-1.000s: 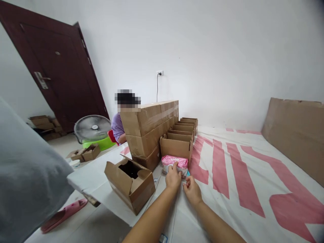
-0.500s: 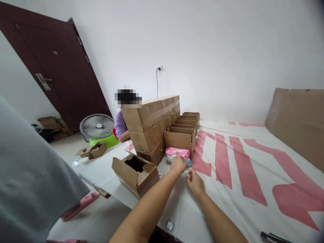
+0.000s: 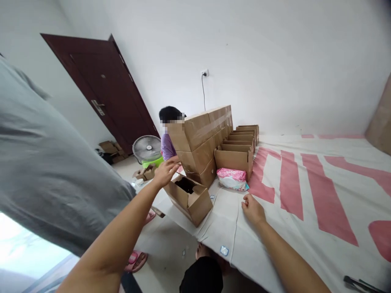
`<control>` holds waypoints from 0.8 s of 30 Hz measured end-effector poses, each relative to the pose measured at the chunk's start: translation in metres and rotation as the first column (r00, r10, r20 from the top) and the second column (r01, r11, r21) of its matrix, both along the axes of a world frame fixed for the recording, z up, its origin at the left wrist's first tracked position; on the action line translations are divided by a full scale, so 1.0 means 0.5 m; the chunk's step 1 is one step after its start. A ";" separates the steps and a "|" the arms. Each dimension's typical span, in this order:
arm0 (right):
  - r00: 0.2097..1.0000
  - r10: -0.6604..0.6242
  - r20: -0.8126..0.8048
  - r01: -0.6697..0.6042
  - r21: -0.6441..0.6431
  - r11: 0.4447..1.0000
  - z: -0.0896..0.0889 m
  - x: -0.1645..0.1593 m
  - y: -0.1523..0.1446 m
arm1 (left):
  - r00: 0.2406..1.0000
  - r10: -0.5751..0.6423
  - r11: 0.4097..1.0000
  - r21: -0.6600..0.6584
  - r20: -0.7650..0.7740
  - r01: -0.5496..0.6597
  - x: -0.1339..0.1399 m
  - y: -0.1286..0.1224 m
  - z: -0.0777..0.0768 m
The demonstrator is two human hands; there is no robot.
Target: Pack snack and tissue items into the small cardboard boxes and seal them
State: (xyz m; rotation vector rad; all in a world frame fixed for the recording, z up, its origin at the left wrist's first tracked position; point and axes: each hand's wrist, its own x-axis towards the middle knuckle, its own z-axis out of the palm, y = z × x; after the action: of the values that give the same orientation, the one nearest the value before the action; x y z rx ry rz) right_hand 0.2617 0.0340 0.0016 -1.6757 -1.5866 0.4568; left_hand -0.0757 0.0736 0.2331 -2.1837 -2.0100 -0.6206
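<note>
My left hand [image 3: 166, 173] is at the far left corner of a cardboard box [image 3: 200, 205], its fingers stretched out over the raised flap; whether they touch it I cannot tell. The box stands open near the table edge with a dark inside. My right hand [image 3: 254, 209] rests on the white cloth with its fingers curled in, nothing visible in them. Beyond it lies a pink and white soft pack [image 3: 232, 179], apart from both hands, in front of a row of open cardboard boxes [image 3: 233, 158].
Taped cartons [image 3: 197, 148] are stacked behind the open box. A person in a purple top [image 3: 167, 146] sits beyond them, and a grey-clothed person [image 3: 61, 162] stands at left. A floor fan [image 3: 147, 148] is further back. Small blue-edged packets [image 3: 224, 250] lie on the cloth.
My left hand has left the pink pack and moved left to the open box's flap. My right hand has stayed on the cloth. The view has turned left.
</note>
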 end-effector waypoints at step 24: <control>0.903 0.344 0.256 -0.313 -0.155 0.937 0.054 0.013 -0.111 | 0.975 0.086 0.872 -0.459 -0.205 -0.173 0.066 -0.024 -0.141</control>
State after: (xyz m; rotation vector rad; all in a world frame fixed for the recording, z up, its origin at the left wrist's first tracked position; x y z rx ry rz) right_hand 0.2683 -0.0218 0.0288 -1.6088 -2.1063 0.5009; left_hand -0.0427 0.0615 0.1627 -2.2067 -2.3727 0.1064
